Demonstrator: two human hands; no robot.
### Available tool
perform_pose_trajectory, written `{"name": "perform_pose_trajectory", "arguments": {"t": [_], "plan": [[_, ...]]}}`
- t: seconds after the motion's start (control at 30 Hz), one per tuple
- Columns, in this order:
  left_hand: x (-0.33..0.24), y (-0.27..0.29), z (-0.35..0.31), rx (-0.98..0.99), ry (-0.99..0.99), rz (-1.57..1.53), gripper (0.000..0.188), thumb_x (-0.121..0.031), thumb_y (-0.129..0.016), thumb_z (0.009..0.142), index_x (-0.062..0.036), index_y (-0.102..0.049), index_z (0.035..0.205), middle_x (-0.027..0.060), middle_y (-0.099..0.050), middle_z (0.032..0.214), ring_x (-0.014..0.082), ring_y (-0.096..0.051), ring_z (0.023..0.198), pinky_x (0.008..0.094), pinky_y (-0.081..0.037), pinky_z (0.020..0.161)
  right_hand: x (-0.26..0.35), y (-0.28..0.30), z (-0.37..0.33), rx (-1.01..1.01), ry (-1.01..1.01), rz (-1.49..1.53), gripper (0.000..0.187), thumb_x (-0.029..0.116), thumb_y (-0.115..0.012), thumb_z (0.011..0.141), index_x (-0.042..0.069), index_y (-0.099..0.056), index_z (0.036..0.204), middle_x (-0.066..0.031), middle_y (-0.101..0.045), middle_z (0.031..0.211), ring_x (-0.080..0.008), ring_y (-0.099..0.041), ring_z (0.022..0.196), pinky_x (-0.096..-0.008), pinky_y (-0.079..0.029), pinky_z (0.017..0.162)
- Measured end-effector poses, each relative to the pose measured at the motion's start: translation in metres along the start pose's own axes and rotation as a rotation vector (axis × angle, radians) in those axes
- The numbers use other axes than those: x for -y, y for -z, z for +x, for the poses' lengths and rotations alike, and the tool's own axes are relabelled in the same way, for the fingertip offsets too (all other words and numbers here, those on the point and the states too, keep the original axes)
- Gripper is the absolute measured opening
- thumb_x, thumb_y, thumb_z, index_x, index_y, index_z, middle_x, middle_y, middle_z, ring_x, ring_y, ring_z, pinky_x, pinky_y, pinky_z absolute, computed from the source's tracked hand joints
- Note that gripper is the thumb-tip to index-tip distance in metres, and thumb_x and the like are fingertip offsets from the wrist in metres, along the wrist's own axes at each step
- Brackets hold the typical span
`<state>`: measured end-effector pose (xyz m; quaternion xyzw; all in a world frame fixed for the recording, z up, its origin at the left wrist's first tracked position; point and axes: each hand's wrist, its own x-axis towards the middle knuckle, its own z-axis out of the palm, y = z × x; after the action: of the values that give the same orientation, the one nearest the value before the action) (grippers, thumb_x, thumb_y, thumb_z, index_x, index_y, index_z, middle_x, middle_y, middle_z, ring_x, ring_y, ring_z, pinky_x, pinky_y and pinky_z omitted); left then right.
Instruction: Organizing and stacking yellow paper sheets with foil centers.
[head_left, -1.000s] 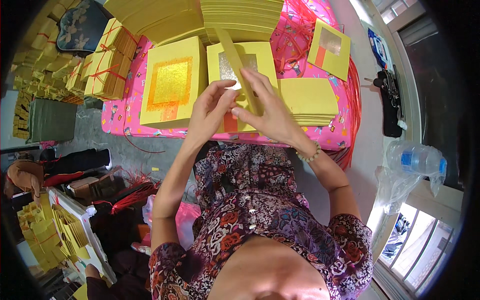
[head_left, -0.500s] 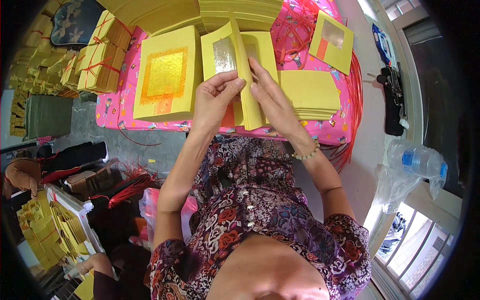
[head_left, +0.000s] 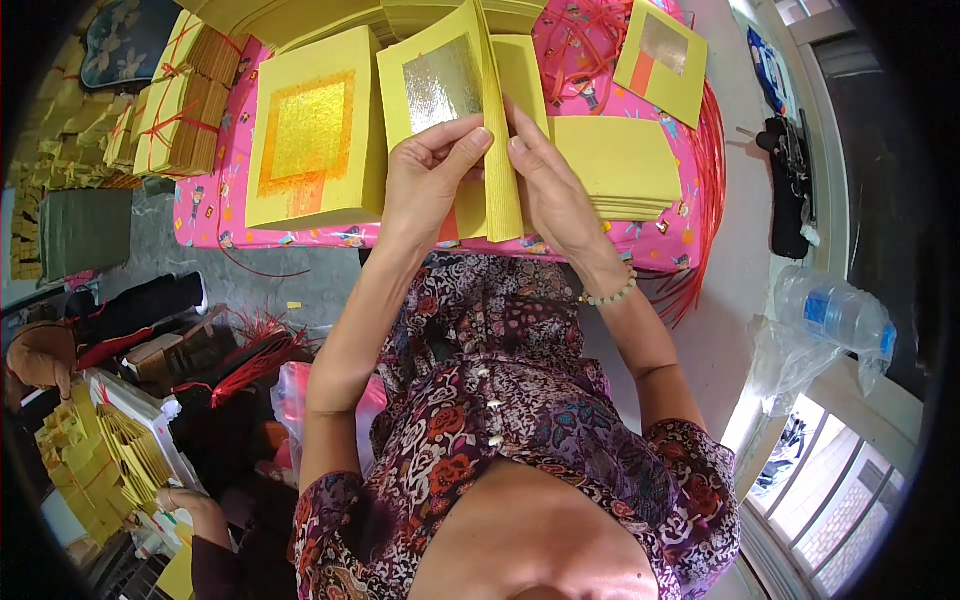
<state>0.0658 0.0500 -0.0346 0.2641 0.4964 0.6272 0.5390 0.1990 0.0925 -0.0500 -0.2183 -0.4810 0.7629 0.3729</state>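
Note:
A thin stack of yellow paper sheets (head_left: 503, 190) stands on edge between my hands, its layered edge toward me. My left hand (head_left: 430, 175) pinches the stack's left side between thumb and bent fingers. From the right, my right hand (head_left: 555, 195) presses on it with thumb and straighter fingers; some fingertips are hidden behind the paper. Left of the stack shows a yellow sheet with a silver foil square (head_left: 440, 80). Beside it lies a thick block of yellow paper (head_left: 370, 130) with a gold square on an orange ground. A lower pile of plain yellow paper (head_left: 615, 165) lies right of my right hand.
The pink patterned tablecloth (head_left: 210, 215) lies under the paper. Red strips (head_left: 712, 170) hang over its right edge, near a single yellow sheet (head_left: 685, 85). Tied yellow bundles (head_left: 180, 125) stand left. Another person's hand (head_left: 195, 510) is low left; a bagged plastic bottle (head_left: 830, 320) is right.
The view has shifted a little, so the table sits higher and further left. The foil sheet beside the stack now shows more fully. Both hands still hold the stack.

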Motion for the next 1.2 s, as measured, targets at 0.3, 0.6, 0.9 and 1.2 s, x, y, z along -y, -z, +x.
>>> {"name": "perform_pose_trajectory", "arguments": {"t": [0.3, 0.6, 0.9, 1.2], "plan": [[-0.002, -0.018, -0.002, 0.036, -0.110, 0.146, 0.018, -0.008, -0.068, 0.084, 0.0013, -0.068, 0.099, 0.0054, -0.068, 0.084, 0.0066, -0.061, 0.075, 0.0198, -0.051, 0.069, 0.008, -0.007, -0.013, -0.092, -0.078, 0.236, 0.053, 0.028, -0.036, 0.101, 0.002, -0.021, 0.145, -0.0077, -0.038, 0.138, -0.0140, -0.036, 0.127, -0.0288, -0.028, 0.106], [-0.004, -0.024, -0.004, 0.059, -0.146, 0.182, 0.016, -0.009, -0.068, 0.085, -0.0007, -0.069, 0.098, 0.0037, -0.068, 0.081, 0.0063, -0.060, 0.068, 0.0202, -0.049, 0.063, 0.009, -0.007, -0.018, -0.100, -0.055, 0.300, 0.045, 0.031, -0.034, 0.101, 0.006, -0.033, 0.139, -0.0051, -0.048, 0.124, -0.0129, -0.047, 0.113, -0.0298, -0.037, 0.099], [-0.006, -0.027, -0.008, 0.064, -0.154, 0.182, 0.015, -0.005, -0.068, 0.083, 0.0007, -0.069, 0.097, 0.0047, -0.068, 0.083, 0.0059, -0.061, 0.073, 0.0189, -0.050, 0.068, 0.011, -0.008, -0.021, -0.128, -0.066, 0.314, 0.045, 0.031, -0.034, 0.101, 0.006, -0.035, 0.138, -0.0048, -0.049, 0.122, -0.0130, -0.048, 0.111, -0.0306, -0.038, 0.098], [-0.005, -0.028, -0.010, 0.052, -0.150, 0.191, 0.016, -0.006, -0.068, 0.083, 0.0012, -0.069, 0.098, 0.0041, -0.068, 0.083, 0.0053, -0.060, 0.073, 0.0189, -0.050, 0.068, 0.012, -0.008, -0.022, -0.121, -0.038, 0.279, 0.044, 0.032, -0.034, 0.101, 0.006, -0.036, 0.137, -0.0042, -0.051, 0.120, -0.0130, -0.050, 0.109, -0.0301, -0.039, 0.096]]}}
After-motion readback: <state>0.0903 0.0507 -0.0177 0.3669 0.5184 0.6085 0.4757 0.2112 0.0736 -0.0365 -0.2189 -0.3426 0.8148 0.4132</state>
